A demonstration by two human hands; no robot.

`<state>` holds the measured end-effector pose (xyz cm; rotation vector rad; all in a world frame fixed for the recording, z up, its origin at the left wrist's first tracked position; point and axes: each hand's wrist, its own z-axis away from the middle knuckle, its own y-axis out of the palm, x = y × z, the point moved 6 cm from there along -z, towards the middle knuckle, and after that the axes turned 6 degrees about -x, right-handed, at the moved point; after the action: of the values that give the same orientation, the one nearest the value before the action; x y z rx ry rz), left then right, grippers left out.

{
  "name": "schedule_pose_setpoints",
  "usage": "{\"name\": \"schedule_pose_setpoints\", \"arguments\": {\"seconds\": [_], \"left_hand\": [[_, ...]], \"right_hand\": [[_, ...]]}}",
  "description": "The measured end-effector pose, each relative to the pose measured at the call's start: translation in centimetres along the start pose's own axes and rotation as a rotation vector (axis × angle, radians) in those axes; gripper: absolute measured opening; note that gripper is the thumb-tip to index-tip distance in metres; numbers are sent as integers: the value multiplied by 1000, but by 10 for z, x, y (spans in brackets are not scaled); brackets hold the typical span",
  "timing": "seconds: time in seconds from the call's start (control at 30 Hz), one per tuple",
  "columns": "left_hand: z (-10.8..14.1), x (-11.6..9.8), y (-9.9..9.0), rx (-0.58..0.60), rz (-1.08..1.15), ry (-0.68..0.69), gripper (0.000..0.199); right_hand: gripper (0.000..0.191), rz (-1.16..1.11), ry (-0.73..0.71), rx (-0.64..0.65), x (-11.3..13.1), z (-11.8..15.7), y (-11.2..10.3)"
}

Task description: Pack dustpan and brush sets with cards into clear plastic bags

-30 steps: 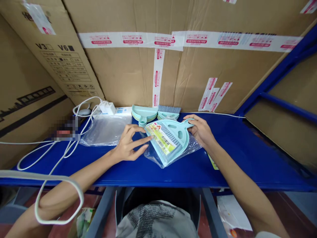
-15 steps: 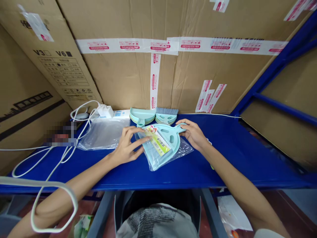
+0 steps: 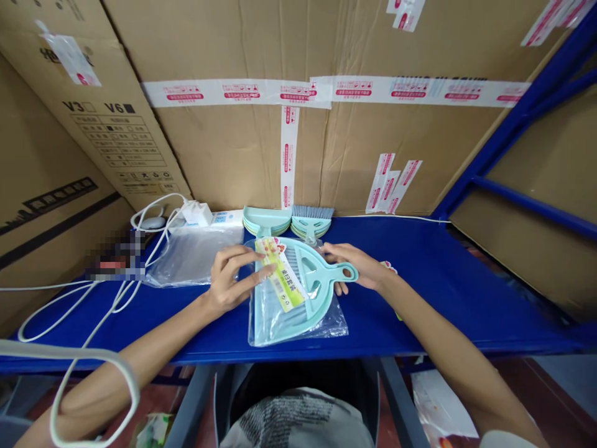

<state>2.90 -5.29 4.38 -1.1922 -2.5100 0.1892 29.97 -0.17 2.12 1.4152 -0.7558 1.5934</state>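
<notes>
A light-blue dustpan (image 3: 321, 305) with a grey-bristled brush (image 3: 293, 260) nested in it lies inside a clear plastic bag (image 3: 336, 325). Its handle sticks out to the right. Over the brush, within the bag, is a yellow-green printed card (image 3: 282, 277). My left hand (image 3: 231, 277) grips the bag's left side, fingertips over the card. Behind the handle, my right hand (image 3: 357, 264) is closed on the bag's right side; some of its fingers are hidden underneath. Just behind stand a stack of dustpans (image 3: 267, 219) and a stack of brushes (image 3: 311, 221).
Flat clear bags (image 3: 198, 255) lie on the blue table (image 3: 443, 298) at left, beside a white power strip (image 3: 227, 219) and looping white cables (image 3: 124, 283). Another printed card (image 3: 388, 266) lies partly behind my right wrist. A cardboard wall (image 3: 224, 155) closes the back.
The dustpan set has turned, its handle swinging from upper right to right, and moved nearer me. My right hand has shifted from the handle to the bag's edge.
</notes>
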Motion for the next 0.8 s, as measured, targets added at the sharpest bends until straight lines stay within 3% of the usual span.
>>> {"name": "schedule_pose_setpoints", "arguments": {"seconds": [0.07, 0.23, 0.43, 0.57, 0.67, 0.8], "left_hand": [[4, -2, 1, -1, -8, 46, 42], [4, -5, -2, -44, -72, 129, 37], [9, 8, -5, -31, -142, 79, 36], [15, 26, -11, -63, -158, -2, 23], [10, 45, -22, -87, -167, -66, 13], [4, 93, -45, -142, -172, -236, 28]], "right_hand": [[52, 80, 7, 18, -3, 1, 3], [46, 119, -74, -97, 2, -1, -4], [41, 167, -166, -203, 13, 2, -16], [37, 127, -219, -291, 19, 1, -33], [32, 46, -289, -417, 27, 2, -60], [34, -73, -413, -599, 38, 9, -98]]}}
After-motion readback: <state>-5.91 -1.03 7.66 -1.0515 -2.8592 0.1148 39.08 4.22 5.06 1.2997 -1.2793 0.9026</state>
